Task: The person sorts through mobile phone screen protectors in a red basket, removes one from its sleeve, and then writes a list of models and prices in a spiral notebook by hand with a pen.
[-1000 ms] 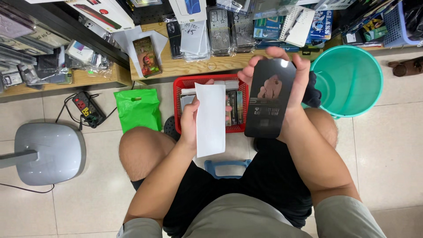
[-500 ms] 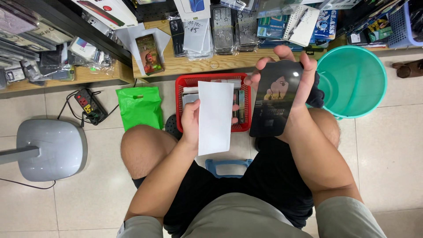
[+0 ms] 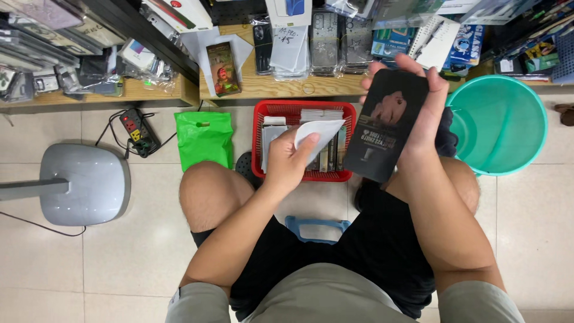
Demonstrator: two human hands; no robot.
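White sleeve (image 3: 320, 133) now bends over at its top and sits lower than half a second ago, when it stood flat and upright; I read that as it being peeled or folded away from the black package. Left hand (image 3: 287, 161) pinches it between thumb and fingers, at about 12 o'clock from the left knee, right over the red basket (image 3: 299, 109).

Black flat package (image 3: 388, 125) is at 3 o'clock from the sleeve, just beside it but apart. Right hand (image 3: 427, 113) wraps it from behind, fingers curled over the top edge, thumb hidden. It has barely shifted.

Outward: teal bucket (image 3: 508, 119) at 3 o'clock, green bag (image 3: 204, 137) at 9 o'clock, grey fan base (image 3: 81, 191) further that way, power strip (image 3: 136, 128) above it.
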